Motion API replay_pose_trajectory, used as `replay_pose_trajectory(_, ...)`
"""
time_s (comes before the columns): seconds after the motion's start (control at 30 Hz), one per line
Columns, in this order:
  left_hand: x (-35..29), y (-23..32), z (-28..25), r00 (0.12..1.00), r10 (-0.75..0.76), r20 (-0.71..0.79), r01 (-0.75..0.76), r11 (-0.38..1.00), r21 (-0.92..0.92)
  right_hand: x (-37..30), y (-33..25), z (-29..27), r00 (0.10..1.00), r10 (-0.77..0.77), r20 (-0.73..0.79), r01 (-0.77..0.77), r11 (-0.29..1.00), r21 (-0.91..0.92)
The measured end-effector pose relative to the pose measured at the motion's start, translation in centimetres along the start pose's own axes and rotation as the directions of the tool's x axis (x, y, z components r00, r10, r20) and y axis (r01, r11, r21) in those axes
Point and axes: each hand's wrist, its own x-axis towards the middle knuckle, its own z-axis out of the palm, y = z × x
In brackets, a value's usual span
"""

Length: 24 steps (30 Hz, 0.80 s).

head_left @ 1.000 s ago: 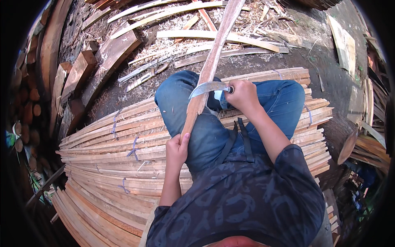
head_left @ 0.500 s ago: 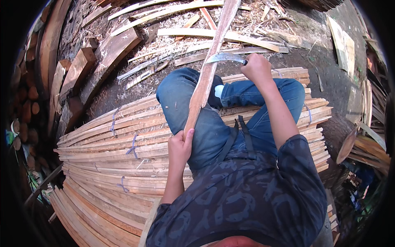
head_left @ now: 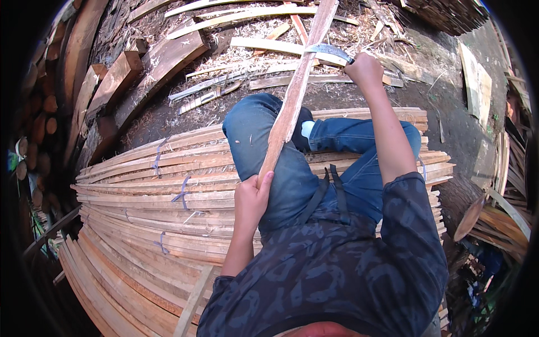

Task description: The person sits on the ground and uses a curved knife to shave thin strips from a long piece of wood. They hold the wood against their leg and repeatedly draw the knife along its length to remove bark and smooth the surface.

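Note:
My left hand is closed around the near end of a long rough wooden slat. The slat slopes up and away across my left thigh, its far end at the top edge of the view. In my right hand is the dark handle of a knife with a curved blade. The blade lies across the upper part of the slat, touching it, with its tip at the slat's left edge. Most of the handle is hidden inside my fist.
I sit on bundles of sawn strips tied with purplish cords. Beyond my knees are wood shavings and loose pale slats. Thick beams lie at the far left; boards stand at the right.
The knife has slid up the slat, away from my body, as my right arm reached farther out. My left hand keeps its grip. The whole view has shifted slightly.

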Motion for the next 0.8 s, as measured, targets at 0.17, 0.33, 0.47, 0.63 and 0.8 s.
replay_pose_trajectory(0.17, 0.2, -0.7, 0.2, 1.0, -0.005, 0.016, 0.005, 0.999, 0.034, -4.5, -0.5, 0.1, 0.989, 0.111, 0.097, -0.124, 0.982, 0.145)
replay_pose_trajectory(0.33, 0.1, -1.0, 0.6, 1.0, 0.025, -0.012, -0.025, 0.999, 0.035, -10.0, -2.2, -0.3, 0.963, -0.24, 0.119, 0.235, 0.971, 0.053)
replay_pose_trajectory(0.47, 0.1, -1.7, 0.5, 0.998, 0.061, -0.011, -0.061, 0.998, 0.016, -7.2, -1.8, -1.0, 0.943, -0.323, 0.077, 0.327, 0.944, -0.046)
replay_pose_trajectory(0.63, 0.1, -1.1, 0.3, 0.994, 0.106, -0.002, -0.105, 0.994, 0.031, 5.0, 6.9, -2.2, 0.904, 0.402, 0.147, -0.427, 0.87, 0.249)
replay_pose_trajectory(0.8, 0.0, -3.5, 0.5, 0.995, 0.066, -0.078, -0.072, 0.994, -0.081, 2.3, 13.0, -1.9, 0.925, 0.359, 0.127, -0.348, 0.932, -0.103)
